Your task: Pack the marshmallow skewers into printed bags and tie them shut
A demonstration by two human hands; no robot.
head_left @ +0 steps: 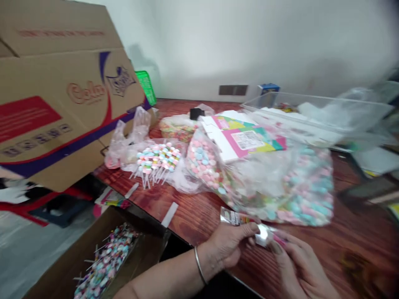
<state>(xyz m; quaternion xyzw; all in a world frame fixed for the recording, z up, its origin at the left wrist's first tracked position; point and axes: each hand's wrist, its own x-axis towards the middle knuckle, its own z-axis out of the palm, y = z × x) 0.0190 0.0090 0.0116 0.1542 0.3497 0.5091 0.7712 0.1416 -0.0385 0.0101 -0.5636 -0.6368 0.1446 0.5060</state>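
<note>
In front of me, over the near edge of the table, both hands hold a small shiny plastic packet (263, 235) with a printed part at its left end. My left hand (229, 245), with a bangle on its wrist, pinches it between thumb and fingers. The fingers of my right hand (297, 265) are closed on the packet's right end, where a bit of pink shows. What is inside the packet I cannot make out. Just beyond my hands lies a large clear bag (311, 199) of pink, blue and white candies. Marshmallow-like lollipops (158, 160) on white sticks lie in a bunch farther left.
A carton (137, 257) full of lollipops stands below the table's left edge. A large cardboard box (46, 104) rises behind it. Colourful printed card (246, 135) lies on the candy bags. A clear plastic bin (311, 124) stands at the back right. Paper strips (170, 214) lie near the edge.
</note>
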